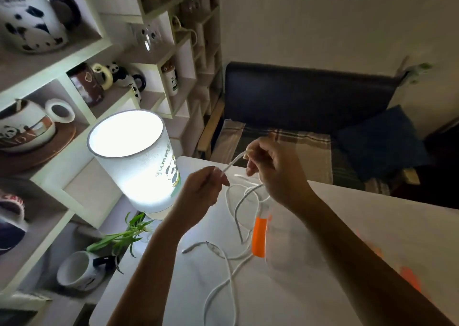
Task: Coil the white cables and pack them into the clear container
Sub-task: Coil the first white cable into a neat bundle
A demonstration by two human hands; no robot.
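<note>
Glowing panda lamp (139,161) beside mug-filled shelves (82,52), a green plant sprig (124,236), dark sofa (310,94) behind.

The clear container (293,246) blurs faint (orange clip aside), outline unclear.

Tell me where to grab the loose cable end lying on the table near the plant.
Pinch the loose cable end just behind its plug tip, coming from above on the plant side. It lies flat on the table, free of the other loops, while both the left hand and right hand hold the raised cable.
</note>
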